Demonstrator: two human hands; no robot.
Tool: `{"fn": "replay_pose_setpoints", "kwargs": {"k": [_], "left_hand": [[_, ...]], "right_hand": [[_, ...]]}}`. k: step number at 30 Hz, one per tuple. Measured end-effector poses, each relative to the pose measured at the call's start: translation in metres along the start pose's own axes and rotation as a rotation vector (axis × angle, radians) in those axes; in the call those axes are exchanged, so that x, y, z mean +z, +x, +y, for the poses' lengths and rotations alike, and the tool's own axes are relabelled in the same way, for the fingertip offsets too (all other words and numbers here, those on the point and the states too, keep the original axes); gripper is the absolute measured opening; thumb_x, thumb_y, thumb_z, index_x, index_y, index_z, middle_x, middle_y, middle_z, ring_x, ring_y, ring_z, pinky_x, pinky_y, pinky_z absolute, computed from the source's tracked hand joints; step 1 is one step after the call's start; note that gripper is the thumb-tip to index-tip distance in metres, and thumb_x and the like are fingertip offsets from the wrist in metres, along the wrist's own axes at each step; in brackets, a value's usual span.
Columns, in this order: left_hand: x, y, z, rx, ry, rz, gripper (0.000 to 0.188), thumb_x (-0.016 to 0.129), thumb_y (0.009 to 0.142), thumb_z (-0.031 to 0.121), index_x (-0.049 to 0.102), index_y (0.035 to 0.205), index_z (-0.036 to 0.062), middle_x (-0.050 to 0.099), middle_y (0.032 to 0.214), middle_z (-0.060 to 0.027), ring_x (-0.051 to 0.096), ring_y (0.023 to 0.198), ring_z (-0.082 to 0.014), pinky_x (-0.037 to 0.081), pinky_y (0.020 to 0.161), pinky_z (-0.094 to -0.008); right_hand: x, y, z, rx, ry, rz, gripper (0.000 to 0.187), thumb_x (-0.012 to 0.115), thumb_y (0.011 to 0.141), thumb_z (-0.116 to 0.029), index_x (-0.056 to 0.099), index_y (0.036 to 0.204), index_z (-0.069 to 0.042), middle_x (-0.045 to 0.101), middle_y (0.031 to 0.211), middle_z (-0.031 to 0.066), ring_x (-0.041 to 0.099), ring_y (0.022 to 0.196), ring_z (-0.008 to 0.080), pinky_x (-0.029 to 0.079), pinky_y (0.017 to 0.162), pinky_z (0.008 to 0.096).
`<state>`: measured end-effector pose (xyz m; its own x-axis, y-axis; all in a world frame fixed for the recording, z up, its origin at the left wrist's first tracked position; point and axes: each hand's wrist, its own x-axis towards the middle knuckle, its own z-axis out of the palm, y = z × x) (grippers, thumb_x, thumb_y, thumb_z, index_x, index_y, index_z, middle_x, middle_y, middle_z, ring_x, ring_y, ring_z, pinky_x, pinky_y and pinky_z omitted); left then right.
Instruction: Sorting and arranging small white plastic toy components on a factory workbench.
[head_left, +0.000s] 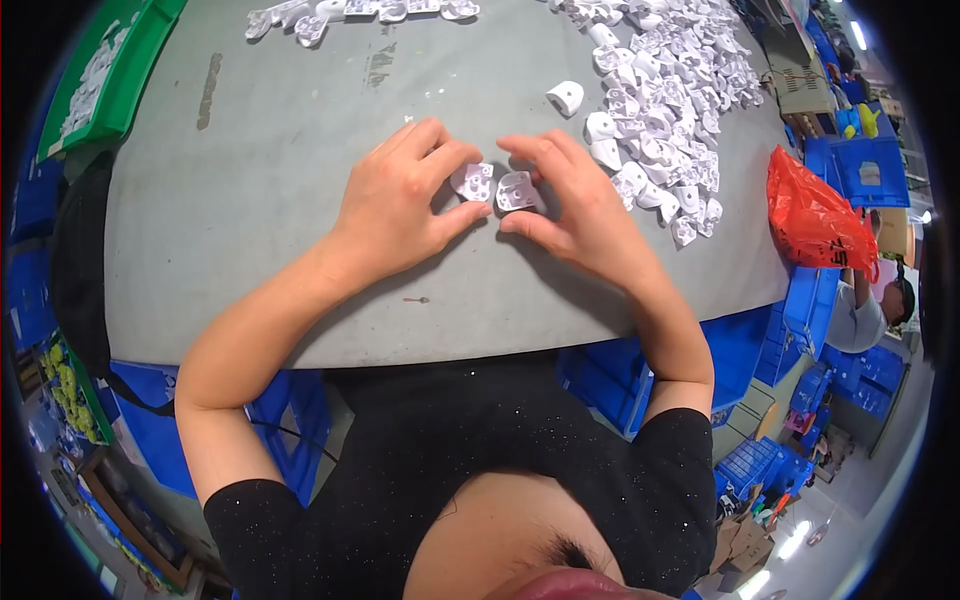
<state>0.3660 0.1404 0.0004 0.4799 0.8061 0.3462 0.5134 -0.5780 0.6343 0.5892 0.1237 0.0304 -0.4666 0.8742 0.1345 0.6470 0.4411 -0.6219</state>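
Note:
My left hand (400, 195) is curled round a small white plastic part (472, 183), thumb below it and index finger above. A second white plastic part (517, 191) sits between the thumb and fingers of my right hand (580, 205). The two parts are side by side with a narrow gap between them, just over the grey table (300, 130). Both show a hollow, ribbed side with small holes. My fingers partly cover their outer edges.
A large heap of similar white parts (670, 100) spreads over the far right, with one loose part (566, 97) beside it. More lie in a row (375, 10) at the far edge. A green bin (140, 75) stands far left, a red plastic bag (815, 215) right.

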Motion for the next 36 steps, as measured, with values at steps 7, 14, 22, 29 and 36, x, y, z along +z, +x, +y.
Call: {"fn": "replay_pose_setpoints", "kwargs": {"k": [7,14,22,29,36], "left_hand": [[-0.003,0.003,0.000,0.084,-0.106,-0.069,0.041,0.068,0.071,0.007,0.064,0.111,0.0070,0.058,0.091,-0.0086,0.058,0.086,-0.0269,0.049,0.073,-0.0388],[-0.005,0.004,-0.006,0.098,-0.157,-0.128,0.054,0.061,0.068,0.001,0.059,0.122,0.0068,0.061,0.095,-0.0095,0.057,0.086,-0.0282,0.049,0.076,-0.0394],[-0.002,0.005,-0.007,0.110,-0.181,-0.101,0.056,0.067,0.071,0.002,0.057,0.126,0.0075,0.064,0.101,-0.0092,0.059,0.090,-0.0267,0.052,0.074,-0.0358],[-0.001,0.004,-0.008,0.088,-0.133,-0.113,0.053,0.070,0.072,0.006,0.057,0.124,0.0074,0.062,0.096,-0.0095,0.059,0.090,-0.0287,0.049,0.079,-0.0395],[-0.003,0.003,-0.007,0.066,-0.142,-0.130,0.054,0.070,0.071,0.005,0.058,0.124,0.0074,0.061,0.096,-0.0091,0.058,0.088,-0.0281,0.049,0.077,-0.0385]], "right_hand": [[-0.034,0.029,0.047,0.013,-0.361,0.310,0.040,0.075,0.080,-0.009,0.065,0.118,-0.007,0.063,0.106,0.0102,0.060,0.090,0.0248,0.050,0.080,0.0367],[-0.028,0.037,0.033,0.165,-0.050,0.128,0.020,0.067,0.086,-0.006,0.068,0.106,-0.005,0.060,0.092,0.0064,0.061,0.084,0.0186,0.050,0.076,0.0309],[-0.022,-0.013,0.012,0.342,0.787,0.062,0.025,0.047,0.100,-0.006,0.062,0.119,0.002,0.066,0.106,0.0096,0.068,0.090,0.0156,0.054,0.078,0.0271],[0.001,-0.020,0.016,0.445,0.628,0.149,0.023,0.048,0.100,-0.005,0.063,0.116,0.002,0.062,0.097,0.0068,0.065,0.068,0.0092,0.049,0.056,0.0210],[-0.006,-0.020,0.020,0.290,0.275,0.130,0.021,0.052,0.096,-0.001,0.066,0.112,0.002,0.056,0.090,0.0044,0.058,0.061,0.0077,0.045,0.053,0.0208]]}}
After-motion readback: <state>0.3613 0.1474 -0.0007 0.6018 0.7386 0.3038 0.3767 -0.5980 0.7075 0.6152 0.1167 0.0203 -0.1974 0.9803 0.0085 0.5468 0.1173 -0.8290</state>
